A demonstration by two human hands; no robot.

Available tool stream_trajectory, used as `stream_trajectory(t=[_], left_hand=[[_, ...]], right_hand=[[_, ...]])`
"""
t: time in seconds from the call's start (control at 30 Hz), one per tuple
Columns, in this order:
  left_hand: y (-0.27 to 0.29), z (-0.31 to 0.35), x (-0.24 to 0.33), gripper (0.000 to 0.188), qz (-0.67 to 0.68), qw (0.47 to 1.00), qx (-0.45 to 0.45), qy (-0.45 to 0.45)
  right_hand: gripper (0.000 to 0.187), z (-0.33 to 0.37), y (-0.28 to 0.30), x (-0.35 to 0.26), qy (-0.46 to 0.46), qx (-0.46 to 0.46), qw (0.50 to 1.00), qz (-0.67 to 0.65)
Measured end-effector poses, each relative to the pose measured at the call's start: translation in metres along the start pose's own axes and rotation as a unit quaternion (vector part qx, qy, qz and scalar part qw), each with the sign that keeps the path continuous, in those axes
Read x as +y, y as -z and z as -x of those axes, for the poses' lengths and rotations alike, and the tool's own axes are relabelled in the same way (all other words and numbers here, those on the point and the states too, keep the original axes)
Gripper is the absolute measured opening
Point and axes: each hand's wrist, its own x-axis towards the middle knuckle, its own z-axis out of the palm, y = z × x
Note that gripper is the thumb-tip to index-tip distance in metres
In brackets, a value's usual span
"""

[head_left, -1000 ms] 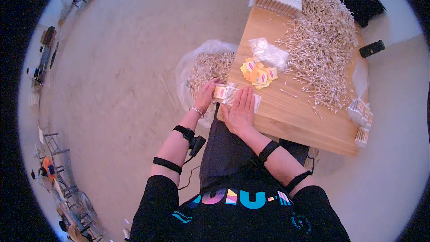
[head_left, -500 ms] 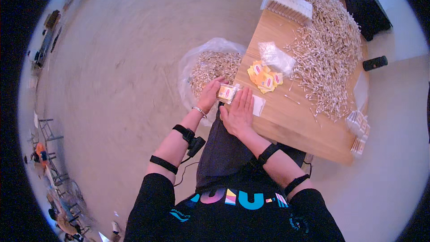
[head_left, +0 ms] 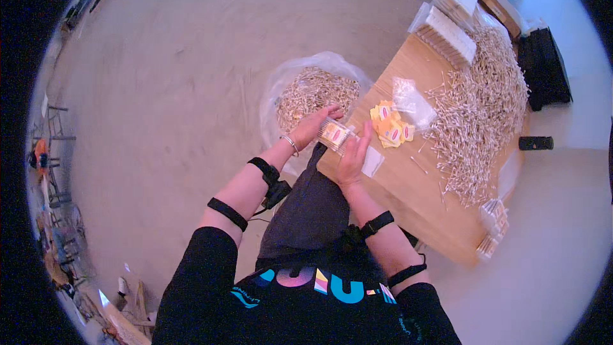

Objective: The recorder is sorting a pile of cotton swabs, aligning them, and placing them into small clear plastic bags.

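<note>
As the right hand point(head_left: 352, 163) tilts edgewise, grip unclear, it seemingly braces the packet point(head_left: 334, 133) the left hand point(head_left: 309, 129) holds at the counter's point(head_left: 408, 193) corner.

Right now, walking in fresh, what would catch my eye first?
Probably the big heap of cotton swabs covering the far right side of the table. Next, yellow cards lie near its left edge, and a small clear pack sits between the left hand and right hand.
</note>
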Motion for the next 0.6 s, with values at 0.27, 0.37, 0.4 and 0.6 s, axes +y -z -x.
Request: stream_trajectory(t=[0.27, 0.37, 0.4, 0.6], left_hand=[[0.003, 0.002, 0.000, 0.052, -0.184, 0.982, 0.000, -0.043], [-0.001, 0.002, 0.002, 0.053, -0.145, 0.989, 0.009, -0.014], [-0.006, 0.001, 0.003, 0.053, -0.110, 0.994, 0.007, 0.006], [0.012, -0.003, -0.014, 0.046, -0.301, 0.944, 0.103, -0.089]], right_hand=[[0.060, 0.001, -0.026, -0.007, 0.016, -0.028, 0.999, 0.041], [0.059, 0.000, -0.028, -0.006, 0.027, -0.026, 0.999, 0.031], [0.059, -0.002, -0.026, -0.005, 0.031, -0.020, 0.999, 0.031], [0.049, -0.004, -0.014, -0.013, 0.032, -0.060, 0.997, 0.048]])
